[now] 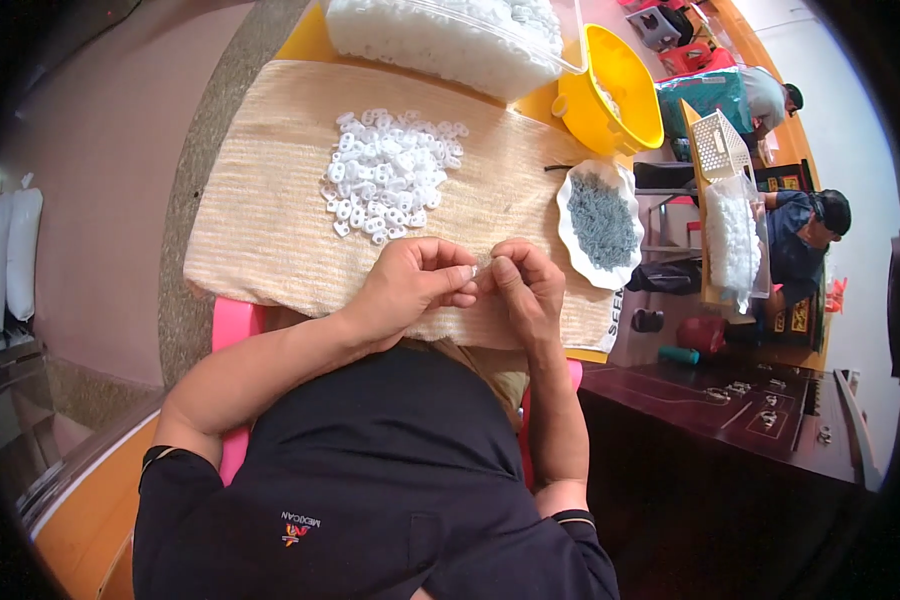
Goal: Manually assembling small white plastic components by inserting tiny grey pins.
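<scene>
My left hand and my right hand meet just above the cloth's near edge, fingertips almost touching. The left thumb and forefinger pinch a small white plastic piece, mostly covered by the fingers. My right thumb and forefinger are closed too; whatever they hold is too small to make out. Beyond the left hand lies a loose pile of small white plastic pieces with holes. To the right of my right hand, a white scalloped dish holds a heap of tiny grey pieces.
A striped beige cloth covers the table. At its far side stand a clear box full of white pieces and a yellow bucket. A thin dark stick lies by the dish. Two people work at the right.
</scene>
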Demonstrator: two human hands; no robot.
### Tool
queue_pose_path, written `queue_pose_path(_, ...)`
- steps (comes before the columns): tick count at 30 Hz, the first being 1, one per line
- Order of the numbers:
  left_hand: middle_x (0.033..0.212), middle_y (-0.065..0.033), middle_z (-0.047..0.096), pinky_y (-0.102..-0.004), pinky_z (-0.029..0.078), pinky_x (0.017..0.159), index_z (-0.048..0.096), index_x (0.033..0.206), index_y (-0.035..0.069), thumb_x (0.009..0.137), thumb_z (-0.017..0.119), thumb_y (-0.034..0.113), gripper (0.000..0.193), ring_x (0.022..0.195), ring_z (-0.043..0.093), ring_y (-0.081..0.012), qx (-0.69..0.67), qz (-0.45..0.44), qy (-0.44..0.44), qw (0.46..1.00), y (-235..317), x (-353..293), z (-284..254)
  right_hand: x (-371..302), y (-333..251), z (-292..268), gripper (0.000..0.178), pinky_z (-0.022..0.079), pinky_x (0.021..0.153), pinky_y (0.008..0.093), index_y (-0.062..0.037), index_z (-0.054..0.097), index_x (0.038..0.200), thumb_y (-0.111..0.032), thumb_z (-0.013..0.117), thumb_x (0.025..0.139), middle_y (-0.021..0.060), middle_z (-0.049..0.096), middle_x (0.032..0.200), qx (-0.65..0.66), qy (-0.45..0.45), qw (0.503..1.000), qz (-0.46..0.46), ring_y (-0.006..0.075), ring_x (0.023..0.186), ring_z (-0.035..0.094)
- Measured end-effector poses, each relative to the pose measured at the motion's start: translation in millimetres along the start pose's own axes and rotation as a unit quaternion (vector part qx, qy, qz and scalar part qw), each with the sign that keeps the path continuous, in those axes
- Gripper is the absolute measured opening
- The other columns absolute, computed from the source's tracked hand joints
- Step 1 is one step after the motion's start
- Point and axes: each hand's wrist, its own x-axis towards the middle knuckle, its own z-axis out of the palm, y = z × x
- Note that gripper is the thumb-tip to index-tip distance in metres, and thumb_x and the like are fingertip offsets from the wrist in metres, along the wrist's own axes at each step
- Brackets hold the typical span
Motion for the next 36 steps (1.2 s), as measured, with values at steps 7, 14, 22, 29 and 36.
queue_pose_path(7, 0.092, -0.0071, 0.063, -0.0279, 0.057, 0.077, 0.059, 0.102, -0.002, 0.09, 0.059, 0.002, 0.012, 0.083, 0.064, -0.0137, -0.022, -0.005, 0.028, 0.999, 2.6, 1.3, -1.4, -2.0, -0.9, -3.9, 0.012, 0.048, 0.067, 0.0234, 0.0005, 0.057, 0.097, -0.011, 0.054, 0.097, 0.0026, 0.059, 0.074, 0.041, 0.096, 0.994, 0.014, 0.0095, 0.069, 0.057)
queue_pose_path(14, 0.092, -0.0072, 0.063, -0.0272, 0.057, 0.076, 0.059, 0.101, -0.001, 0.09, 0.06, 0.001, 0.012, 0.082, 0.064, -0.0136, -0.03, -0.007, 0.033, 0.999, 2.5, 1.4, -1.7, -9.6, 10.5, -33.0, 0.014, 0.05, 0.067, 0.0237, 0.0002, 0.058, 0.097, -0.013, 0.054, 0.097, 0.0033, 0.058, 0.076, -0.02, 0.207, 0.978, 0.003, 0.0097, 0.067, 0.057)
queue_pose_path(22, 0.091, -0.0073, 0.063, -0.0269, 0.057, 0.075, 0.058, 0.102, -0.001, 0.09, 0.06, 0.001, 0.013, 0.081, 0.064, -0.0135, -0.028, 0.001, 0.031, 0.999, 2.2, 2.1, -3.7, -18.7, 9.7, -40.8, 0.014, 0.053, 0.065, 0.0251, -0.0007, 0.059, 0.096, -0.014, 0.055, 0.096, 0.0033, 0.058, 0.075, 0.081, 0.204, 0.975, 0.024, 0.0097, 0.067, 0.058)
queue_pose_path(29, 0.092, -0.0084, 0.063, -0.027, 0.057, 0.075, 0.058, 0.102, -0.001, 0.089, 0.06, 0.001, 0.013, 0.081, 0.064, -0.0139, -0.025, 0.003, 0.038, 0.999, 3.1, 2.1, -2.2, -16.0, -1.6, -20.2, 0.014, 0.052, 0.069, 0.0239, 0.002, 0.061, 0.097, -0.012, 0.056, 0.096, 0.0029, 0.061, 0.077, 0.01, 0.151, 0.988, 0.011, 0.0093, 0.068, 0.058)
queue_pose_path(36, 0.093, -0.0089, 0.063, -0.027, 0.058, 0.076, 0.057, 0.102, -0.001, 0.089, 0.061, 0.0, 0.014, 0.084, 0.066, -0.0151, -0.033, 0.005, 0.048, 0.998, 3.9, 2.0, -0.7, -9.1, -1.6, -3.0, 0.014, 0.05, 0.068, 0.0225, 0.0021, 0.06, 0.098, -0.011, 0.058, 0.095, 0.0034, 0.061, 0.079, 0.056, 0.087, 0.994, 0.033, 0.0101, 0.069, 0.06)
